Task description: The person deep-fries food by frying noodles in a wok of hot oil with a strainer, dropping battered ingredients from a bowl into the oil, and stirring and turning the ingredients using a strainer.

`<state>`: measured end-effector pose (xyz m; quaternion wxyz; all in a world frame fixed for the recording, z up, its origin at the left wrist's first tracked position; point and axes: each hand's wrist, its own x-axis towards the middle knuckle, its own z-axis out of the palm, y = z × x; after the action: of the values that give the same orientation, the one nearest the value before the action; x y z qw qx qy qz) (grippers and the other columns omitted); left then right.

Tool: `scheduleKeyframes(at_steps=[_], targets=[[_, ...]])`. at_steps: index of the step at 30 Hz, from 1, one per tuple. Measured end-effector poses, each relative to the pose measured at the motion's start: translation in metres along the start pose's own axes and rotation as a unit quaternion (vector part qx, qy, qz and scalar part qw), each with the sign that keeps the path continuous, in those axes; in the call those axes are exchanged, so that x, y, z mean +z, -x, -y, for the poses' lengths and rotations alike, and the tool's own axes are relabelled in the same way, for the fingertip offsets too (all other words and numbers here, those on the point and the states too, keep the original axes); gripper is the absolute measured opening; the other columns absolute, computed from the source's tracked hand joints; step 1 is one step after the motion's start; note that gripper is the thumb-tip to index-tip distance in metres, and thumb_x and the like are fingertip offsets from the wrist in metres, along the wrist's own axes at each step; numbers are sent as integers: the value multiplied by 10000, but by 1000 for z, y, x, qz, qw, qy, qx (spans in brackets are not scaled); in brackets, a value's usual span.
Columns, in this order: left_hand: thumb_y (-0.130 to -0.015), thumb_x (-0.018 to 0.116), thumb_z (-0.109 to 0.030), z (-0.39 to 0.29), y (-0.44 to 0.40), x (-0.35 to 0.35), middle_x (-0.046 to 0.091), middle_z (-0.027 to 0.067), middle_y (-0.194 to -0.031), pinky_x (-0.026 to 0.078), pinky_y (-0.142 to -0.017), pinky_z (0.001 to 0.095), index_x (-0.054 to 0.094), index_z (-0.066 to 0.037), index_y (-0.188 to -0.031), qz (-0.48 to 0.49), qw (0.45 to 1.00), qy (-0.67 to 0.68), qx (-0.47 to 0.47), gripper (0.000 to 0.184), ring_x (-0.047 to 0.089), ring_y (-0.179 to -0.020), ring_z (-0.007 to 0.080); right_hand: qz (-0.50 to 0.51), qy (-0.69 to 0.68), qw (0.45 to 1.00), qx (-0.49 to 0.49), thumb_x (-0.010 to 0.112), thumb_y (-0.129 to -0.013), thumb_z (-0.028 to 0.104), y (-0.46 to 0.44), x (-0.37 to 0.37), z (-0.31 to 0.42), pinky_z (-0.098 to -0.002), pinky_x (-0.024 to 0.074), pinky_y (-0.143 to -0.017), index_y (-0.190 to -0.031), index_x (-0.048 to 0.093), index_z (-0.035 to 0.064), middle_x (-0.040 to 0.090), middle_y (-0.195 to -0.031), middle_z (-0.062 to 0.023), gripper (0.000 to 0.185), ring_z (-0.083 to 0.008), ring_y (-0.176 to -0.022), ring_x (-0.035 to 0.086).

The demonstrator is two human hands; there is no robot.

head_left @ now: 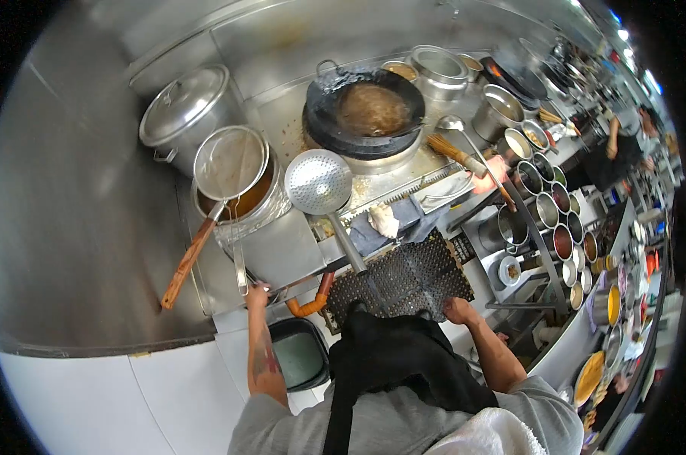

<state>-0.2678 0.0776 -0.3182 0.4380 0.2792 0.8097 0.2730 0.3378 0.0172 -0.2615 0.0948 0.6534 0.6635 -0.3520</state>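
My left hand [258, 294] is at the front edge of the steel counter [275, 254], its fingers curled over the edge, just beside the metal handle of a small strainer. My right hand [458, 309] hangs low over the perforated floor mat [404, 277], fingers curled in, with nothing visible in it. Ahead, a black wok [324, 114] sits on the burner with brown bubbling liquid [372, 110]. A perforated skimmer [318, 182] and a wood-handled mesh strainer [229, 163] lie over pots at the left. A ladle [472, 144] and a bamboo brush [453, 152] are right of the wok.
A lidded stockpot [187, 106] stands at back left. An orange pipe [313, 303] and a dark bin [301, 356] are below the counter. Cloths [385, 224] lie at the stove front. Several sauce containers [548, 208] fill the right side. Another person [624, 144] stands farther right.
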Motion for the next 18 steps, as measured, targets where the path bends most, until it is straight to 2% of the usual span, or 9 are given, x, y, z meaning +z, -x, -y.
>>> scheduleKeyframes(at_steps=[1,2,7,9,10,12,13,15,18], targets=[[-899,534,-205,2,26,22,633,145,-881,449,-486,272,559,-27,-885,151,910,386,-2,180,590,-652,168,-24,-34,999,-13,486,-784,225,7,-8,15,-434,456,-848,-1074,614,38,602,-987,-255,368,-379,-945,584],[-908,511,-157,-25,77,45,632,142,-900,468,-501,257,546,-28,-865,215,851,479,-9,140,600,-668,183,-49,-68,996,-25,492,-788,227,14,-16,28,-425,452,-858,-1096,603,39,600,-1002,-251,377,-375,-952,582],[-909,505,-104,-87,255,158,604,133,-1009,522,-668,275,493,-21,-1081,505,808,303,30,192,619,-768,195,-49,-298,946,-115,632,-827,372,95,-65,112,-346,461,-892,-1306,424,50,588,-1155,-161,613,-262,-1064,571],[-902,512,-64,-119,307,214,601,110,-1001,515,-676,263,480,-21,-1126,572,775,132,235,230,607,-798,155,-139,-362,897,-212,579,-860,409,105,-30,96,-346,479,-845,-1354,315,57,593,-1107,-178,661,-254,-1023,583],[-890,527,-38,-142,329,236,595,76,-1008,509,-685,251,443,-9,-1195,612,710,31,348,318,593,-851,123,-90,-377,912,-135,527,-883,442,146,-58,100,-369,492,-743,-1258,381,43,611,-967,-175,567,-252,-893,611],[-886,552,-77,-134,351,306,616,61,-973,506,-690,241,496,-1,-1156,664,703,47,251,286,609,-848,126,-383,-386,836,-72,463,-924,391,146,-16,53,-393,476,-617,-1016,436,47,600,-798,-161,357,-279,-658,612],[-888,561,-104,-149,375,324,627,56,-948,502,-690,237,532,3,-1108,692,668,-85,260,247,616,-836,125,-437,-403,804,-17,460,-927,370,170,-21,26,-400,475,-606,-969,426,48,600,-752,-138,327,-298,-625,609],[-892,575,-168,-160,417,360,654,64,-899,490,-657,228,610,8,-987,687,611,-223,324,203,633,-767,122,-465,-473,737,127,488,-897,362,214,-12,-51,-476,465,-732,-1034,451,-20,603,-880,-258,407,-431,-830,594],[-894,575,-211,-152,461,404,651,83,-954,480,-624,228,600,-10,-1038,719,587,-223,298,249,619,-752,135,-496,-443,634,395,484,-889,358,339,-10,-136,-485,467,-735,-1068,436,-48,590,-865,-315,446,-440,-828,590]])
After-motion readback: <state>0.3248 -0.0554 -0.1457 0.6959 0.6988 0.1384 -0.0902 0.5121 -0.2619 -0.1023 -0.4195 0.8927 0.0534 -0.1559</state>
